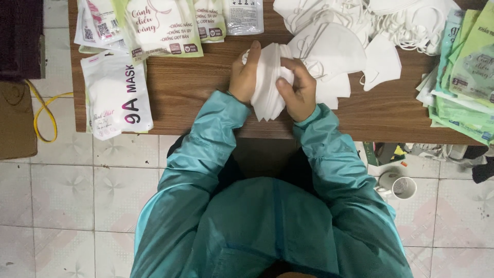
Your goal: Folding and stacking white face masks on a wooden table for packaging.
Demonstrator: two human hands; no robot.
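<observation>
Both my hands hold a stack of folded white face masks [267,85] upright on edge over the wooden table [195,98]. My left hand [244,76] presses flat against the stack's left side. On the right side, my right hand [297,88] curls its fingers over the stack's edge. A loose pile of white masks [339,44] lies just right of my hands, reaching to the table's far edge. Teal jacket sleeves cover both arms.
White pouches [116,95] lie at the table's left, with green-and-white pouches [162,25] behind them. A stack of green pouches [465,77] fills the right end. On the tiled floor: a white cup [403,188], a yellow cord [45,110], a cardboard box [15,121].
</observation>
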